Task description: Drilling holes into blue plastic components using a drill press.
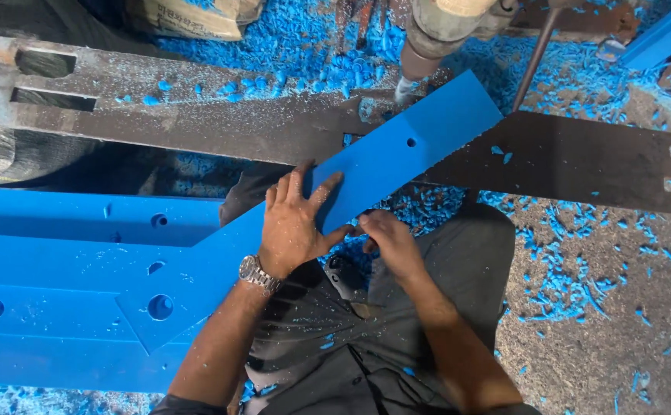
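A long blue plastic bar (397,161) with drilled holes lies slanted across a dark metal machine table (220,127). Its far end sits under a drill head (431,38). My left hand (293,223), with a metal watch on the wrist, presses flat on top of the bar, fingers spread. My right hand (385,242) grips the bar's near edge from below, fingers curled around it. The bar's lower left end (158,307) has a large round hole and rests over other blue bars.
A stack of blue plastic bars (58,230) with holes lies at the left. Blue shavings (574,284) cover the ground and the machine table. A sack (197,19) sits at the top. A metal rod (535,54) leans beside the drill head.
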